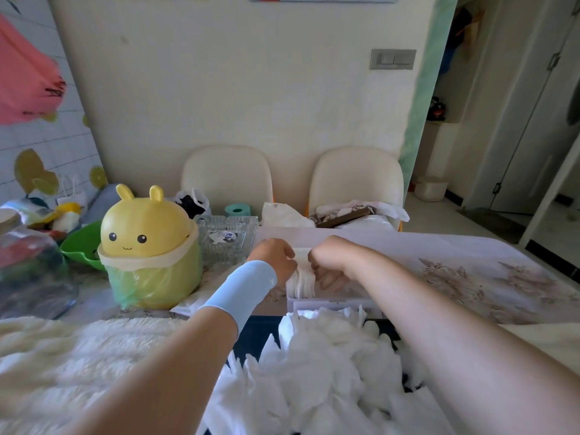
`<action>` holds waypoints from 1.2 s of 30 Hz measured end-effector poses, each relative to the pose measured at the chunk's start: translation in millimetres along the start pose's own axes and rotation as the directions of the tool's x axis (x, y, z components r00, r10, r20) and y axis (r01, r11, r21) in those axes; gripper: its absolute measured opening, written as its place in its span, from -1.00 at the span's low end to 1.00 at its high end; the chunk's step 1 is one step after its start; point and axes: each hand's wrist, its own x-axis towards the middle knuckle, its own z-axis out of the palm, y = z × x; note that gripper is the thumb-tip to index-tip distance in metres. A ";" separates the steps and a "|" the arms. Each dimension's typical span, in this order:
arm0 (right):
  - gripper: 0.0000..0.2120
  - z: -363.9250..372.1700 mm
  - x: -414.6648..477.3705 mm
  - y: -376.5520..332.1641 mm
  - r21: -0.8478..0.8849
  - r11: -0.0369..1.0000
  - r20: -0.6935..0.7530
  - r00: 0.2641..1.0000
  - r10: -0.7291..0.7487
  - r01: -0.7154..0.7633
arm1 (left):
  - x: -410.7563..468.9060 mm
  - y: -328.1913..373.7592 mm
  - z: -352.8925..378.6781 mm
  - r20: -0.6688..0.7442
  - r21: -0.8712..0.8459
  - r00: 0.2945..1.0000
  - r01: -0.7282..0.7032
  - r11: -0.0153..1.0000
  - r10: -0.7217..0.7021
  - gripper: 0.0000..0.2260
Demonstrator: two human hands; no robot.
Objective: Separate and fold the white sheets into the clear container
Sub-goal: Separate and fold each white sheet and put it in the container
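Note:
A clear container (326, 303) sits at the near edge of the table, holding a row of folded white sheets (302, 284) at its left end. My left hand (276, 254), with a light blue wrist sleeve, and my right hand (329, 259) meet over that row, fingers curled, pinching a white sheet between them and pressing it down among the folded ones. A big loose heap of white sheets (329, 365) lies in my lap, just below the container. The fingertips are partly hidden by the sheets.
A yellow rabbit-shaped bin (147, 246) with a green liner stands left of my hands. Behind it are a glass dish (226, 238), a green bowl (83, 246) and a jar (28, 262). Two cream chairs (357, 183) stand beyond the patterned tablecloth (470, 271).

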 end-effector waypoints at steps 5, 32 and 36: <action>-0.78 3.2 -0.1 3.0 0.075 0.997 0.002 1.000 -0.014 0.014 | -1.5 8.1 1.9 0.136 0.251 0.979 -0.180 0.951 0.150 -0.56; -0.74 -38.8 -69.0 31.8 -0.032 0.919 -0.039 0.918 -0.395 0.394 | -60.3 38.7 -43.3 0.156 0.196 0.966 -0.233 0.952 0.204 -0.76; -0.78 -39.5 -107.4 50.7 -0.231 0.872 0.110 0.903 -0.416 0.431 | -97.3 49.3 -47.7 0.175 0.121 0.961 -0.237 0.964 0.215 -0.86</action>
